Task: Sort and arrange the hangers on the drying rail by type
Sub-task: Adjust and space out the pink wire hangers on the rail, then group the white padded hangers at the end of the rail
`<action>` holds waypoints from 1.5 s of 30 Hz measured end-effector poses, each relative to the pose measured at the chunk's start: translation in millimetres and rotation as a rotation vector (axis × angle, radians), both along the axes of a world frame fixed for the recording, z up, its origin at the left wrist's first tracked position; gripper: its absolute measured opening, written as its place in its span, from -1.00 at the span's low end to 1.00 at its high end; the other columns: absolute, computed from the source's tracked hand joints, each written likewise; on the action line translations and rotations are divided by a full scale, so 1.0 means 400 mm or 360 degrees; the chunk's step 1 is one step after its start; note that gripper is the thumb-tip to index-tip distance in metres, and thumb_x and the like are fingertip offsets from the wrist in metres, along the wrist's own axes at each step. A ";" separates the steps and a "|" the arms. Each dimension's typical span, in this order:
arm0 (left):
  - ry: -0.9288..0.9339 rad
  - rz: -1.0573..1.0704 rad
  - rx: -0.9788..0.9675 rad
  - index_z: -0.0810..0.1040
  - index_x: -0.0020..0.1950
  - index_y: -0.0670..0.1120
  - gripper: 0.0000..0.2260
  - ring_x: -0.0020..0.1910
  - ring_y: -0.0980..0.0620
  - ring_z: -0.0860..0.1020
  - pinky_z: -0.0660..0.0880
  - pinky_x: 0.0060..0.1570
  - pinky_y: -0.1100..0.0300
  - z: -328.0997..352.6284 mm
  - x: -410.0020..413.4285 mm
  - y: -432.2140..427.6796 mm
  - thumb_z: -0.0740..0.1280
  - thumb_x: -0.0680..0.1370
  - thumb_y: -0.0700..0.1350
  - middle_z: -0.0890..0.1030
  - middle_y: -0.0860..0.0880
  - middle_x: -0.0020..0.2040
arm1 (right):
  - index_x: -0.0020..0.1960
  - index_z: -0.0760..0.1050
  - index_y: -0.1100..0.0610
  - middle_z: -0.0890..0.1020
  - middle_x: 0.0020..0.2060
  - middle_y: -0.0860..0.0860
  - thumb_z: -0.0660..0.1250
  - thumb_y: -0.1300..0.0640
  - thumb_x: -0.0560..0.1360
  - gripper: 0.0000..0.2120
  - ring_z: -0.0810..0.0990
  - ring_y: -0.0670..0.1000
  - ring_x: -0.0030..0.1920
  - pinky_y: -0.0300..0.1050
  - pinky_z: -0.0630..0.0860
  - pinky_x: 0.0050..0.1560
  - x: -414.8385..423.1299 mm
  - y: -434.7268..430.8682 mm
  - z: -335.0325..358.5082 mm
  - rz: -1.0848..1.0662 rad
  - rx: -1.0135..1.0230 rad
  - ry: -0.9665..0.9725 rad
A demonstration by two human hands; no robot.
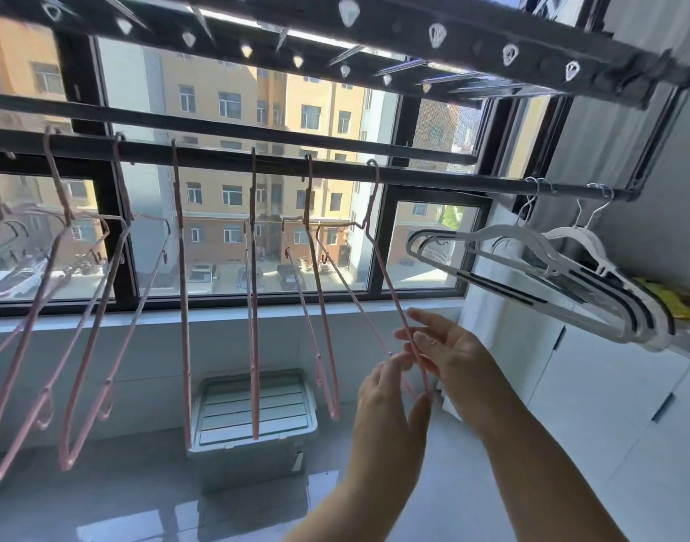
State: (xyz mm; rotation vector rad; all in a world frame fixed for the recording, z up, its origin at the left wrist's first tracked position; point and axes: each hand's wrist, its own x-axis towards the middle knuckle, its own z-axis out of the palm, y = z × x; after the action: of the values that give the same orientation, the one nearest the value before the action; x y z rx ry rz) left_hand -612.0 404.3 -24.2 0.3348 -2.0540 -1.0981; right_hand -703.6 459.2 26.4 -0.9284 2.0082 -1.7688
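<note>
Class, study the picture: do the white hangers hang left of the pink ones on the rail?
No, the white hangers hang bunched at the right end of the rail, with the pink hangers to their left.

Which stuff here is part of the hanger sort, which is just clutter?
In the job: drying rail, rightmost pink hanger (left hand pinches it, right hand touches it), other pink hangers, white hangers.
Lying about: storage box, upper peg rack, yellow item, cabinet.
</note>
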 end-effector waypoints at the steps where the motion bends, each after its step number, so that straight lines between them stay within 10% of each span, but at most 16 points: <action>1: -0.0003 0.0009 -0.0037 0.43 0.17 0.08 -0.74 0.15 0.22 0.40 0.40 0.18 0.24 0.004 -0.002 -0.001 0.30 0.50 -0.10 0.47 0.18 0.13 | 0.24 0.47 0.03 0.66 -0.10 -0.06 0.20 0.25 0.55 -0.69 0.63 -0.11 -0.12 -0.20 0.56 -0.06 0.003 -0.005 -0.002 0.0000 -0.0029 0.0001; 10: 0.0088 0.0089 -0.0142 0.50 -0.07 0.04 -0.88 -0.06 0.28 0.43 0.35 -0.02 0.49 0.000 0.027 -0.016 0.30 0.49 -0.19 0.42 0.37 -0.16 | 0.16 0.52 -0.04 0.63 -0.17 -0.06 0.22 0.28 0.53 -0.69 0.63 -0.15 -0.25 -0.29 0.52 -0.31 0.050 -0.048 -0.009 0.0079 -0.0201 -0.0095; 20: -0.0317 0.0070 0.0551 0.02 0.46 -0.16 -0.34 0.43 -0.04 0.16 0.25 0.37 -0.03 -0.148 -0.042 0.043 0.32 0.48 -0.16 0.12 -0.14 0.46 | 0.11 0.44 -0.13 0.54 0.00 -0.22 0.26 0.11 0.52 -0.79 0.51 -0.25 0.03 -0.56 0.42 -0.11 -0.001 0.051 -0.042 -0.0026 -0.0042 0.0182; 26: -0.0370 -0.0165 0.0416 0.06 0.46 -0.10 -0.41 0.38 0.06 0.26 0.24 0.38 0.05 -0.129 -0.228 0.131 0.28 0.52 -0.09 0.25 -0.03 0.42 | 0.14 0.48 -0.02 0.53 0.06 -0.08 0.27 0.19 0.51 -0.77 0.51 -0.10 0.09 -0.40 0.39 -0.02 -0.188 0.217 -0.026 -0.0380 0.0056 0.0506; 32: -0.0222 -0.0285 0.0348 0.19 0.39 0.00 -0.52 0.22 0.10 0.40 0.30 0.22 0.22 -0.046 -0.450 0.262 0.27 0.52 -0.11 0.43 0.06 0.22 | 0.13 0.50 0.21 0.53 0.07 0.17 0.32 0.35 0.39 -0.68 0.46 0.18 0.10 -0.16 0.30 0.13 -0.433 0.401 0.038 -0.1023 0.0467 0.1580; 45: -0.0203 -0.0239 0.0168 0.16 0.41 0.03 -0.46 0.31 0.12 0.31 0.28 0.34 0.13 -0.015 -0.662 0.399 0.30 0.50 -0.01 0.28 0.05 0.36 | 0.28 0.33 0.16 0.50 0.13 0.14 0.25 0.05 0.48 -0.59 0.47 0.11 0.10 -0.09 0.42 0.07 -0.666 0.397 0.044 -0.0793 0.1124 0.1845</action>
State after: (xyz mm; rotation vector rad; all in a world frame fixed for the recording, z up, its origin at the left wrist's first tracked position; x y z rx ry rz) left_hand -876.6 564.1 -30.1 0.3139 -2.1660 -1.3094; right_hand -970.0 618.2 44.2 -1.4089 3.4366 -0.3892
